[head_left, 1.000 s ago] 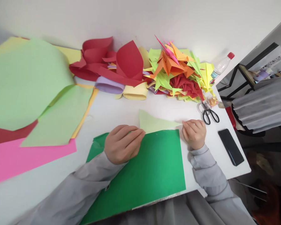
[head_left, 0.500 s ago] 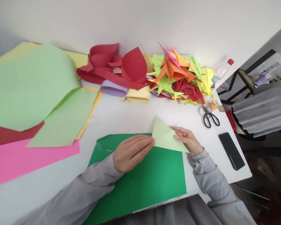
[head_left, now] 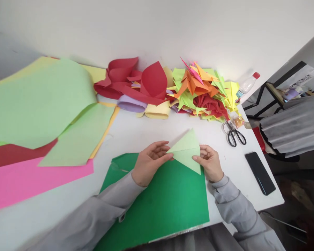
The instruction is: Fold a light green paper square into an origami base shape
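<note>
A pale green piece of folded paper, triangular with a crease across its middle, is held up between both hands above a green board. My left hand pinches its left corner between thumb and fingers. On the opposite side, my right hand grips the paper's right edge, thumb in front and fingers behind. The board lies flat at the table's front edge, partly under my left forearm.
Large coloured sheets cover the table's left side. Curled red paper and a heap of folded paper shapes line the wall. Scissors, a phone and a plastic bottle are on the right.
The folded paper has been turned, so a point now faces left and its straight edge stands at the right. My left hand's fingers have shifted from lying flat to a pinch.
</note>
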A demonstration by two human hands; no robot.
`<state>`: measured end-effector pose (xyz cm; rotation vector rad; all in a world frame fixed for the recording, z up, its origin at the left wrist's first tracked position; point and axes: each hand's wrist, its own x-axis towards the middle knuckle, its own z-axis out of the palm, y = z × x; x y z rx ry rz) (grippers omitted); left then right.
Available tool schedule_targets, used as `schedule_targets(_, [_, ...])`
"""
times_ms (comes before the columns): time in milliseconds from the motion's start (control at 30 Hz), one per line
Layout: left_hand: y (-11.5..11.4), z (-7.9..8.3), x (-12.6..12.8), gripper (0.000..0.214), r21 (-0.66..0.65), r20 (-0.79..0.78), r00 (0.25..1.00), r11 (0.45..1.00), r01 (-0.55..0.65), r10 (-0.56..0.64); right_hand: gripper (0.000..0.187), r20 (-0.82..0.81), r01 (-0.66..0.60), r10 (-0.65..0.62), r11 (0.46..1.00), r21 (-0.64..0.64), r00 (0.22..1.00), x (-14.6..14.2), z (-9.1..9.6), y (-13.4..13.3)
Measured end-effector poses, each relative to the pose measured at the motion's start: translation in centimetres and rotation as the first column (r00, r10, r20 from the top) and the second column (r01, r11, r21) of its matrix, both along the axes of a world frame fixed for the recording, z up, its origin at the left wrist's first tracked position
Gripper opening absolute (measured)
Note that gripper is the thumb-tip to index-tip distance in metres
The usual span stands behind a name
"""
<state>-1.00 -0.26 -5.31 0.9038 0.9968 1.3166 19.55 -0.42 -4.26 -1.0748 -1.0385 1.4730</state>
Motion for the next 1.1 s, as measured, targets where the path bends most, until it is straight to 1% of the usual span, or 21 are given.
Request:
schedule_targets(67, [0.2,0.0,-0.2,0.037,-0.092,0.013,0.999,0.995,0.037,-0.036,0.033,-0.003,-0.05,0.05,0.999,-0.013,0.999,-0.1,0.1,-0.1])
schedule_targets(133, [0.2,0.0,-0.3,0.034,-0.117,0.001,0.999,0.992,0.051,-0.051,0.029,0.011,-0.065,0.065,0.997,-0.04,0.998,-0.1,0.0,-0.1])
schedule_targets(167, [0.2,0.0,-0.3,0.034,-0.111,-0.009,0.999,0.993,0.044,-0.046,0.027,0.03,-0.048,0.049,0.998,-0.047,0.998,-0.1,0.0,-0.1])
schedule_targets(233, [0.2,0.0,-0.3,0.033,-0.084,-0.029,0.999,0.996,0.034,-0.037,0.025,0.073,0.024,-0.023,0.999,-0.025,0.997,-0.1,-0.2,0.0])
schedule_targets(300, [0.1,-0.1,-0.3,0.032,-0.049,-0.049,0.998,0.998,0.034,-0.037,0.029,0.088,0.106,-0.108,0.994,0.023,0.99,-0.1,-0.3,0.1])
schedule_targets(367, [0.1,-0.1,-0.3,0.031,-0.013,-0.064,0.997,0.999,0.04,-0.041,0.036,0.046,0.143,-0.145,0.989,0.038,0.988,-0.1,-0.3,0.2])
schedule_targets(400, [0.1,-0.1,-0.3,0.03,-0.001,-0.07,0.997,0.999,0.043,-0.043,0.041,0.012,0.132,-0.132,0.991,0.023,0.991,-0.2,-0.2,0.2])
schedule_targets(467, [0.1,-0.1,-0.3,0.029,0.006,-0.085,0.995,0.999,0.048,-0.048,0.047,-0.054,0.035,-0.037,0.999,-0.041,0.998,-0.3,0.1,0.1])
schedule_targets(533, [0.1,0.0,-0.4,0.03,-0.002,-0.095,0.993,0.998,0.066,-0.066,0.044,-0.091,-0.08,0.071,0.992,-0.099,0.993,-0.5,0.3,-0.1])
schedule_targets(567, [0.1,0.0,-0.4,0.03,-0.015,-0.095,0.992,0.996,0.083,-0.084,0.039,-0.087,-0.112,0.103,0.988,-0.108,0.991,-0.5,0.3,-0.3])
schedule_targets(600, [0.1,0.1,-0.3,0.03,-0.031,-0.087,0.991,0.995,0.098,-0.101,0.033,-0.068,-0.121,0.115,0.987,-0.104,0.991,-0.6,0.3,-0.4])
schedule_targets(667, [0.1,0.0,-0.3,0.027,-0.07,-0.06,0.989,0.989,0.127,-0.132,0.026,-0.014,-0.098,0.097,0.993,-0.071,0.995,-0.6,0.3,-0.6])
schedule_targets(733, [0.1,0.0,-0.2,0.024,-0.105,-0.02,0.989,0.984,0.146,-0.149,0.025,0.018,-0.088,0.088,0.995,-0.043,0.996,-0.5,0.3,-0.8])
schedule_targets(900, [0.2,0.1,-0.3,0.022,-0.166,0.082,0.967,0.953,0.252,-0.241,0.024,0.037,-0.175,0.175,0.984,-0.019,0.984,-0.2,0.5,-0.9])
schedule_targets(1000, [0.3,0.6,-0.5,0.025,-0.183,0.06,0.961,0.944,0.276,-0.269,0.024,0.058,-0.198,0.198,0.98,-0.013,0.978,-0.1,0.4,-0.9])
schedule_targets(1100, [0.2,1.1,-0.6,0.027,-0.194,-0.009,0.963,0.946,0.262,-0.268,0.025,0.097,-0.157,0.158,0.987,-0.017,0.983,-0.2,0.3,-0.9])
